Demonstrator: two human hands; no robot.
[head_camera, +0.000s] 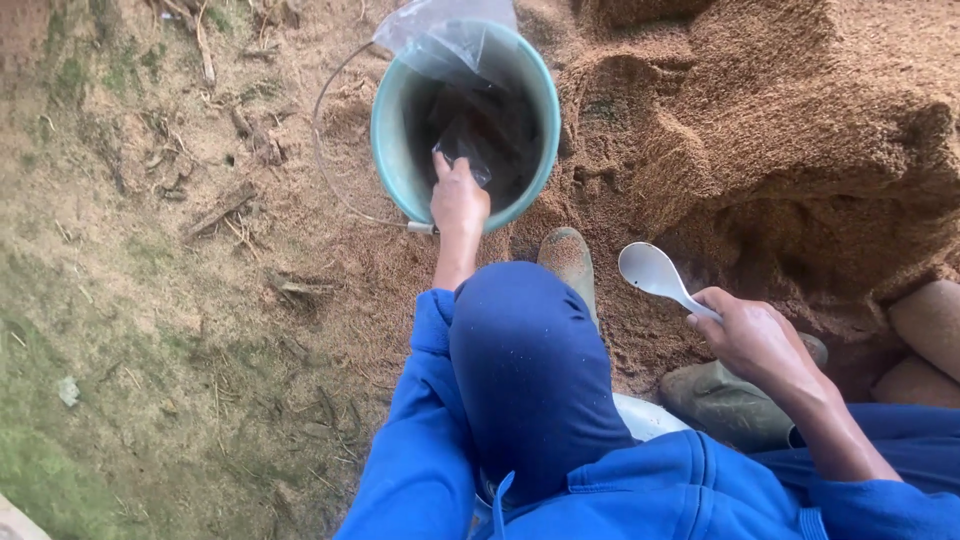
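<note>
We pinch a small clear plastic bag (462, 155) with our left hand (458, 200), down inside the green bucket (395, 150). Our right hand (750, 335) is closed around a white spoon (655, 274), whose round scoop sticks out just past our fingers.

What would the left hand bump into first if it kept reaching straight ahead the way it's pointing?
Likely the dark plastic bag inside the teal bucket: the left hand already touches or grips its edge over the rim. Beyond that, the bucket's far wall, though depth is unclear.
</note>
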